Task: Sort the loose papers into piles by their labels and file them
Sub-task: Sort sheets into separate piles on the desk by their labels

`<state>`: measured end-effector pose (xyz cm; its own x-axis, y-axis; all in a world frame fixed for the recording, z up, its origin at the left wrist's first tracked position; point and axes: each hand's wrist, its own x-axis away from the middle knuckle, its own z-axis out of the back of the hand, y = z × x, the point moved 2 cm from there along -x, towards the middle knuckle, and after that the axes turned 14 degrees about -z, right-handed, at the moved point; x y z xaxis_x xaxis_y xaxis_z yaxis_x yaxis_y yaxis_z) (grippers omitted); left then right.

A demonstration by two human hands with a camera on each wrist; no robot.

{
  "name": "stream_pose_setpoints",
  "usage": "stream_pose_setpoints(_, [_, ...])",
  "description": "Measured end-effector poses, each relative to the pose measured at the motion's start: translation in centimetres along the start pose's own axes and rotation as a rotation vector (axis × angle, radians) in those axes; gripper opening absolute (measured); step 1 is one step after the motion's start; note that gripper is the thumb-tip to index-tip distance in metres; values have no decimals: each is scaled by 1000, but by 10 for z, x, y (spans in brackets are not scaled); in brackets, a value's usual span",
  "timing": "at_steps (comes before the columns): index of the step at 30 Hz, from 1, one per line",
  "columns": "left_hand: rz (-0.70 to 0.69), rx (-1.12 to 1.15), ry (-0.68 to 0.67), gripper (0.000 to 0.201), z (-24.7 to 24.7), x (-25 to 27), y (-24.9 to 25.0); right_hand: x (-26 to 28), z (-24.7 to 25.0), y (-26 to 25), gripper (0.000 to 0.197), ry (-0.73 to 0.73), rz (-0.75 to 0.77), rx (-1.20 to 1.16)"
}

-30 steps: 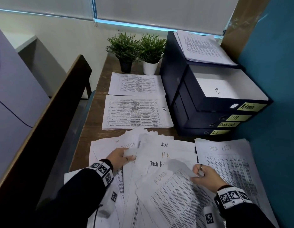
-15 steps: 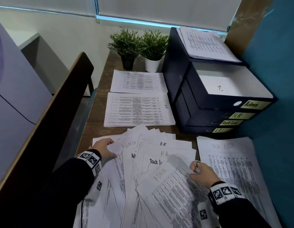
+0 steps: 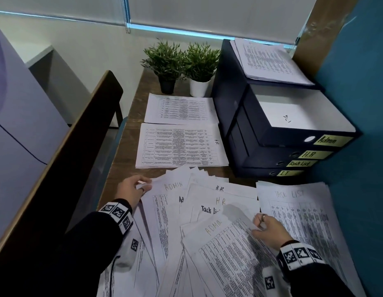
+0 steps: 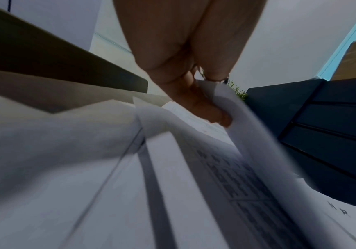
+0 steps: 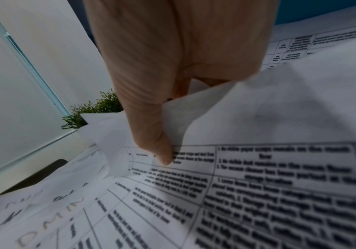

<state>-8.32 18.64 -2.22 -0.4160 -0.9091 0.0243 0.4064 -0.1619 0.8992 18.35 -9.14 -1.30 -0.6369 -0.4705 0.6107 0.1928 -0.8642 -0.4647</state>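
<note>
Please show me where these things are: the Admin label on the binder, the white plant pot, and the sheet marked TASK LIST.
Admin label (image 3: 329, 139): head view, middle of the yellow sticker.
White plant pot (image 3: 198, 88): head view, front wall.
TASK LIST sheet (image 3: 290, 194): head view, handwritten heading.

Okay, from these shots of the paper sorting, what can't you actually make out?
- Far pile by the plants, head view: label too small to read.
- Sheets on top of the binders, head view: print blurred.
- Fanned loose papers, head view: lower sheets' labels covered by overlapping sheets.
- Sheet pinched by left hand, left wrist view: print motion-blurred.
- Near edge of the papers, head view: cut off by the frame and sleeves.
</note>
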Motion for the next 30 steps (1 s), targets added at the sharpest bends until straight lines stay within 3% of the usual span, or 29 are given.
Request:
stream_pose_setpoints(3, [-17, 89, 29, 20, -2, 5, 2, -1, 0, 2, 31, -2, -13, -33])
stream_pose_setpoints(8, [-32, -103, -48, 32, -3, 5, 4, -5, -2, 3, 35, 25, 2, 18])
stream_pose_setpoints(11, [-68, -243, -91, 21, -3, 7, 8, -7, -1, 4, 36, 24, 5, 41])
stream_pose_setpoints(15, [47, 266, -20, 17, -9, 13, 8, -7, -1, 4, 34, 11, 1, 46])
stream_pose_setpoints(17, [126, 416, 7, 22, -10, 16, 9, -6, -1, 3, 34, 10, -1, 34])
stream_pose_setpoints(18, [171, 489, -17, 25, -11, 18, 9, -5, -1, 3, 34, 12, -1, 28])
stream_pose_setpoints(20, [242, 568, -189, 33, -15, 25, 9, -4, -2, 3, 35, 21, 2, 24])
stream_pose_setpoints(22, [333, 484, -393, 37, -18, 32, 10, -4, -2, 3, 34, 30, 5, 21])
stream_pose_setpoints(24, [310, 272, -466, 26, -14, 33, 17, -2, -3, 1, 33, 37, 6, 0])
stream_pose_setpoints(25, [233, 141, -429, 19, -10, 28, 24, -2, -3, 0, 33, 40, 8, -17])
stream_pose_setpoints(27, [103, 42, -231, 10, 1, 17, 37, -2, -3, -3, 32, 47, 8, -38])
stream_pose_setpoints(28, [78, 99, -147, 13, 4, 14, 42, -3, -4, -4, 32, 51, 8, -41])
stream_pose_setpoints(30, [108, 250, -146, 25, 3, 18, 51, -5, -7, -6, 30, 46, 6, -51])
